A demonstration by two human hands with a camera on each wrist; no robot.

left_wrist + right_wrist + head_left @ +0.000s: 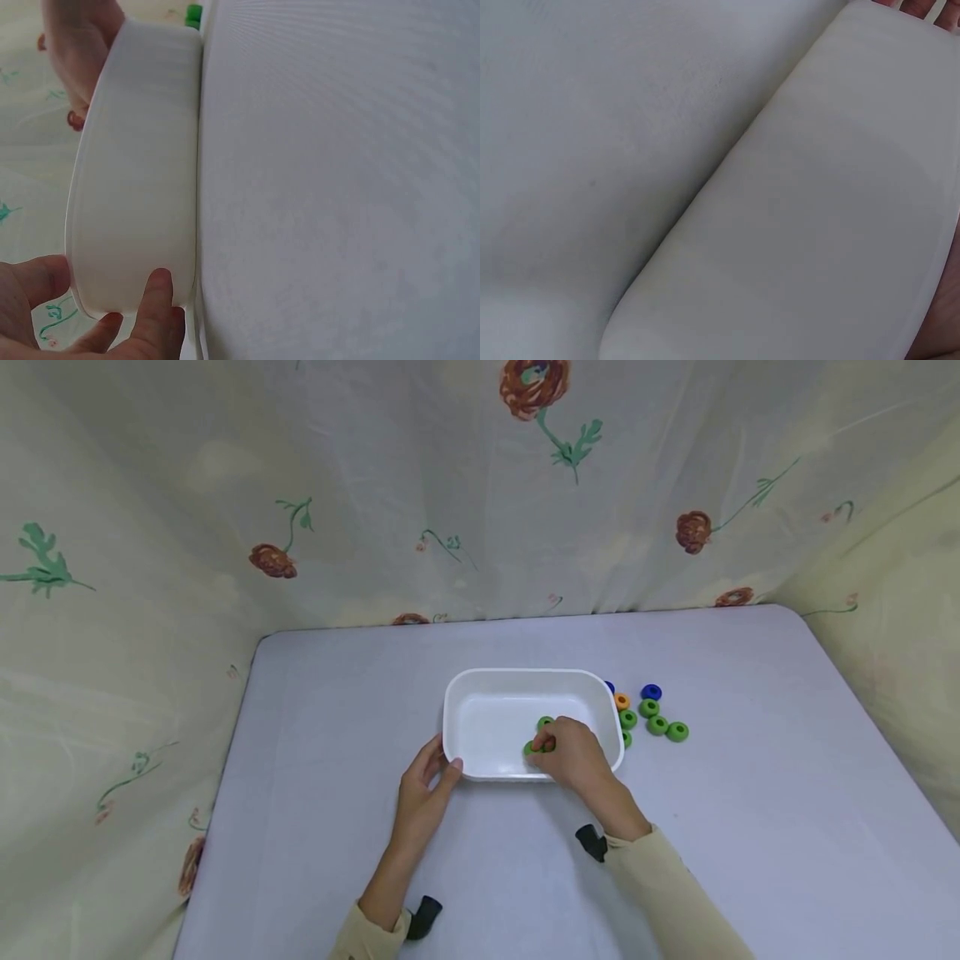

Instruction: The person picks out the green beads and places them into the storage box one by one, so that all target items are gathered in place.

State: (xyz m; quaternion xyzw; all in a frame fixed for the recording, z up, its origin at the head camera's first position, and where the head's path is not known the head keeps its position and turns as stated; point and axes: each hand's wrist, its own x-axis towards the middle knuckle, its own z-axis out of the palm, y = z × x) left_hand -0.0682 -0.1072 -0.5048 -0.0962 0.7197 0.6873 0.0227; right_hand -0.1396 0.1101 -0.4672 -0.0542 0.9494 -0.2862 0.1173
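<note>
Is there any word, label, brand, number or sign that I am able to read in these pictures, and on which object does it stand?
None: no readable text in any view.
The white tray is plain, with no label or brand.
The green rings beside it and the one the right hand holds over the tray show no marks.
The curtain bears only painted flowers, no letters.
The left hand touches the tray's rim; nothing is written there.

Left hand (422, 793) fingers extended forward, right hand (573, 756) fingers curled, pinching
</note>
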